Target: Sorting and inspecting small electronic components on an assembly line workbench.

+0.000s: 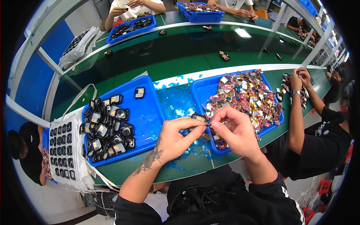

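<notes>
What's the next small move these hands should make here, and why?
Probably hold the left hand steady and let the right hand gently shift its pinch. Both thumbs and forefingers appear to meet around a small dark piece, beside the left rim of the blue tray of circuit boards, and they hide most of it.
</notes>
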### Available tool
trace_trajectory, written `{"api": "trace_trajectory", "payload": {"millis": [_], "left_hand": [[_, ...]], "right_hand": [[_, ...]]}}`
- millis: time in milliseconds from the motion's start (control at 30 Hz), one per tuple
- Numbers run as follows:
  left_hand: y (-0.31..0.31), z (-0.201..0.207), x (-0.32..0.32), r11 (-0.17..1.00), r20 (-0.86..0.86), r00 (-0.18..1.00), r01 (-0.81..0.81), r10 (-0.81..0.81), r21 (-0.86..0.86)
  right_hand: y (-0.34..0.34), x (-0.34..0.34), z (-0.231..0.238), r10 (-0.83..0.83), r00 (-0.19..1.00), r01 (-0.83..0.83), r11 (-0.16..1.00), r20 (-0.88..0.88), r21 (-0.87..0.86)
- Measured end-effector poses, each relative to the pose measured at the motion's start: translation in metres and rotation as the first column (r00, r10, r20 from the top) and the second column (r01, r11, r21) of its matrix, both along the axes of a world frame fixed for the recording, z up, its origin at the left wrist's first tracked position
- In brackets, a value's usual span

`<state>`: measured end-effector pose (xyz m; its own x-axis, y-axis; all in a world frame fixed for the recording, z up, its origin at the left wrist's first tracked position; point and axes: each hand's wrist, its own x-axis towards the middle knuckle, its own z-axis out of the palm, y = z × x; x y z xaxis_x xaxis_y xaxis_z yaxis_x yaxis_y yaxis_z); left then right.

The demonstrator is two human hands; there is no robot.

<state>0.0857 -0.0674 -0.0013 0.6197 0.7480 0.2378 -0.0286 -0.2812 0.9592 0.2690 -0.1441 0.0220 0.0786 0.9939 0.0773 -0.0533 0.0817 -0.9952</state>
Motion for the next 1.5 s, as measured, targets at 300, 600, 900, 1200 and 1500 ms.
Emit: {"api": "trace_trajectory", "payload": {"millis": [300,600,900,1200,1500], "left_hand": [[0.003,0.001,-0.004,0.986,-0.069,0.994,0.069,-0.080,-0.149],[0.002,-0.004,-0.001,0.983,-0.056,0.996,0.066,-0.076,-0.171],[-0.002,-0.006,0.003,0.996,-0.106,0.994,0.013,-0.022,-0.090],[-0.004,-0.003,0.005,0.978,-0.081,0.993,0.065,-0.083,-0.198],[-0.008,-0.014,0.011,0.957,0.187,0.969,0.202,-0.163,-0.210]], "right_hand": [[-0.001,-0.004,0.006,-0.040,0.996,0.037,0.998,0.075,0.041],[-0.003,0.001,0.006,-0.037,0.996,0.038,0.999,0.078,-0.016],[0.003,0.002,-0.008,-0.009,0.999,0.006,0.999,0.052,0.049],[0.001,-0.005,-0.008,-0.120,0.945,0.094,0.990,0.305,0.101],[0.003,-0.016,-0.022,-0.277,0.961,0.275,0.956,0.004,0.101]]}}
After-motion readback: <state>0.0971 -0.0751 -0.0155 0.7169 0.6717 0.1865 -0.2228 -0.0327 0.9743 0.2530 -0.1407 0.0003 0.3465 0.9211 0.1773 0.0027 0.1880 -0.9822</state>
